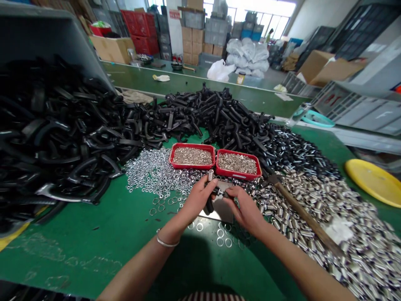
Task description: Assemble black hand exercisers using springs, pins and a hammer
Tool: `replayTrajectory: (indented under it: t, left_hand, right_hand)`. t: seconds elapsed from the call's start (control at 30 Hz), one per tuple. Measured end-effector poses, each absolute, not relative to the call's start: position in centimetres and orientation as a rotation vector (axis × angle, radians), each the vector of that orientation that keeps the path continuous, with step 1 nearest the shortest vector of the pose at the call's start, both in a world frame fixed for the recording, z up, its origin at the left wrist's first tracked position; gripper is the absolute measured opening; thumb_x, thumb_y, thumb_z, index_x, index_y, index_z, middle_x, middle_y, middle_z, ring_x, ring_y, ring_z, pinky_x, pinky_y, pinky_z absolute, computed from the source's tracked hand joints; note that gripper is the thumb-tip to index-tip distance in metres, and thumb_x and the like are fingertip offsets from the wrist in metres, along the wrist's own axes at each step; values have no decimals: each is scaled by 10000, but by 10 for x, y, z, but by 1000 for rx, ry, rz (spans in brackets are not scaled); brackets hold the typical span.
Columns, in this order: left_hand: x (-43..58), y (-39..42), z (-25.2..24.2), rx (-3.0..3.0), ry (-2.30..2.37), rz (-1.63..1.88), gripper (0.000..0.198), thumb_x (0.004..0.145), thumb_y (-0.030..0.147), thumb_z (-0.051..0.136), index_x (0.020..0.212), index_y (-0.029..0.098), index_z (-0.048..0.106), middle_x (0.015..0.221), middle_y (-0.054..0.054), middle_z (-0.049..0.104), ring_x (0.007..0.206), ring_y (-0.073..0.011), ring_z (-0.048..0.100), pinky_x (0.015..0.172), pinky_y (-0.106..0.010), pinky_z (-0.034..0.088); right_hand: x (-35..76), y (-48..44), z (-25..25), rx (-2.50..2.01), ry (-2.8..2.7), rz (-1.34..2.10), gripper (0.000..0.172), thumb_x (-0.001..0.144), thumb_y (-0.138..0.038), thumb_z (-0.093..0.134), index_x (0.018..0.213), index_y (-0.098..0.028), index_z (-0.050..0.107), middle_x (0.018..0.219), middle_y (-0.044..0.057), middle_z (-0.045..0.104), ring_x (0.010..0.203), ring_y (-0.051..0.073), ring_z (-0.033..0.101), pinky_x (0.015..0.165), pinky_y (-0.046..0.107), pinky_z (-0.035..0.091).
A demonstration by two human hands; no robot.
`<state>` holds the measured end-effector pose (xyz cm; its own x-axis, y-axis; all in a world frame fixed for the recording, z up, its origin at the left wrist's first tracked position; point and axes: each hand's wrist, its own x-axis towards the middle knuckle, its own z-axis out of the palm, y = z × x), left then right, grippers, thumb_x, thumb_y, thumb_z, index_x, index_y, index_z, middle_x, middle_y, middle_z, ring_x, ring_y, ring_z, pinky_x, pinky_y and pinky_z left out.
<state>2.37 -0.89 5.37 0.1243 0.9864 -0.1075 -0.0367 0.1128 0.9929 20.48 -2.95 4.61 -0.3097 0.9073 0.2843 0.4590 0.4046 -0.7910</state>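
Note:
My left hand [199, 196] is closed round a black handle-like part [209, 205], with a shiny metal sleeve [211, 174] standing at its upper end. My right hand [246, 208] pinches a small black-headed screw [226, 195], its silver shank pointing toward the left hand. The two pieces are close together; whether they touch I cannot tell. Beneath both hands lies a flat metal plate [221, 211]. Loose metal rings [220, 241] are scattered on the green tabletop around it. Just beyond are two red trays, one of tiny metal pieces [192, 156] and one of small screws [236, 163].
Black curved parts [216, 108] are heaped across the back and spill from a grey bin [90, 54] at left. At right are black-headed screws [291, 146], metal sleeves [351, 234], a wooden-handled hammer [308, 215] and a yellow lid [374, 182]. Small rings [150, 169] lie left of the trays.

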Motion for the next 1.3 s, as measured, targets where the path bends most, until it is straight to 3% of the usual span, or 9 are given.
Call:
replayTrajectory:
  t: [0.17,0.33,0.5,0.67,0.87,1.03,1.1,1.2,1.3]
  left_hand:
    - [22,-22,65,1347,1271,1080,245,886,437,587,798,211,552,715,20,554,662,-155,513,647,-262,381]
    - [29,-22,57,1557,1388,1137,253,893,405,592,751,217,500,673,33,483,646,-152,429,648,-268,307]
    - [32,-29,43,1670,1395,1055,264,932,420,527,781,208,486,715,31,485,679,-145,432,670,-262,317]
    - [31,-39,41,1834,1301,898,268,966,433,481,835,201,501,763,20,507,719,-148,458,701,-272,355]
    - [30,-48,35,1673,1323,906,285,977,454,461,900,194,549,811,4,567,735,-150,510,704,-270,399]
    - [27,-54,37,1814,1281,854,310,973,467,480,862,188,556,779,6,546,723,-144,503,701,-270,392]
    - [27,-52,36,1824,1297,844,296,965,453,500,842,188,551,772,9,541,726,-145,506,710,-272,394]
    - [31,-47,35,1637,1325,910,286,983,448,459,898,193,557,812,1,574,757,-152,539,736,-276,425]
    - [37,-45,37,1556,1259,961,283,998,443,429,974,196,566,910,-23,605,834,-164,566,780,-284,453]
  right_hand:
    - [202,-28,48,-1079,-2097,705,157,939,-384,562,908,-236,606,906,98,674,884,281,641,839,478,532]
    - [197,-41,47,-1078,-1457,1457,254,975,-486,489,916,-239,472,715,-26,577,582,155,593,587,324,546]
    - [201,-51,38,-1052,-1346,1611,372,840,-541,682,888,-232,479,714,-49,539,575,117,530,507,238,476]
    - [213,-57,32,-858,-1251,2244,638,934,-755,173,869,-211,500,567,-42,507,394,106,378,400,246,394]
    - [217,-66,32,-1291,-1787,1308,530,852,-736,519,869,-207,539,822,70,646,673,173,577,567,263,421]
    - [210,-72,20,-986,-1773,1932,804,938,-684,-92,780,-205,534,516,13,552,372,138,431,422,266,374]
    - [211,-69,21,-1046,-1805,1853,763,949,-711,10,870,-190,561,630,45,630,410,135,476,427,260,375]
    - [214,-62,26,-1300,-1903,1247,549,917,-717,403,929,-191,561,836,88,674,598,154,573,524,259,412]
    - [216,-57,28,-1182,-1909,1453,606,973,-692,218,848,-195,541,663,42,628,490,137,508,495,260,398]
